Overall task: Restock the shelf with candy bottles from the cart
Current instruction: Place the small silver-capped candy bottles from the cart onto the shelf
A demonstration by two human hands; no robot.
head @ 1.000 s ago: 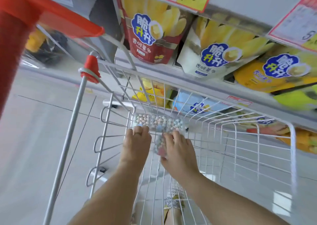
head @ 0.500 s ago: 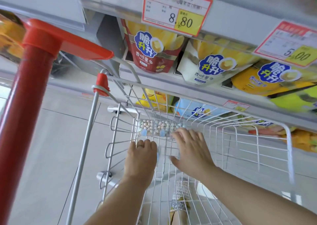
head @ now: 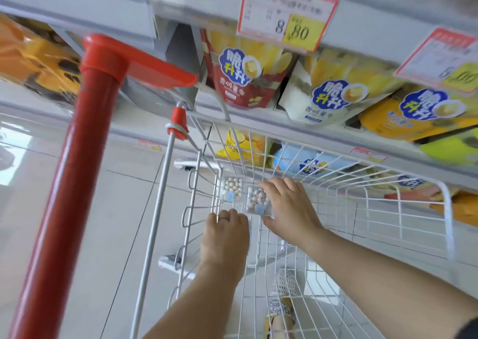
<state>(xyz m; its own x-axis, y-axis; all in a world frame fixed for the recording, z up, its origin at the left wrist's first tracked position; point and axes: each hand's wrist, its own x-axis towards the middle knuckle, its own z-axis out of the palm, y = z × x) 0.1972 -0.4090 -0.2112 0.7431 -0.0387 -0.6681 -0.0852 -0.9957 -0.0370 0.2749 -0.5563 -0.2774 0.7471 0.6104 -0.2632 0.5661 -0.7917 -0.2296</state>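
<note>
View looking down into a white wire shopping cart (head: pixel 447 209) standing close against a store shelf (head: pixel 310 134). At the far left, the cart's thick red handle post (head: pixel 77 183) runs diagonally up the frame over pale floor tiles (head: pixel 116 222).

To its right, the left hand (head: pixel 225 237) reaches down into the basket. The back of the hand faces up, there is a ring on one finger, and the fingers curl down out of sight. It is not possible to tell whether this hand holds anything.

Just beyond its knuckles, the first candy bottle (head: pixel 231 187) sits in the far left corner of the basket, against the wire. It is clear and packed with small pastel round sweets. Just beside it on the right is the second candy bottle (head: pixel 257 200), of the same kind. The right hand (head: pixel 289 209) grips it, with the fingers wrapped over its top and right side and the thumb under its near edge.

Above the cart, the shelf holds a red snack bag (head: pixel 240 80), then a white snack bag (head: pixel 328 95), then a yellow snack bag (head: pixel 413 113). A price tag (head: pixel 284 15) reading 8.80 hangs on the shelf edge above the red bag.
</note>
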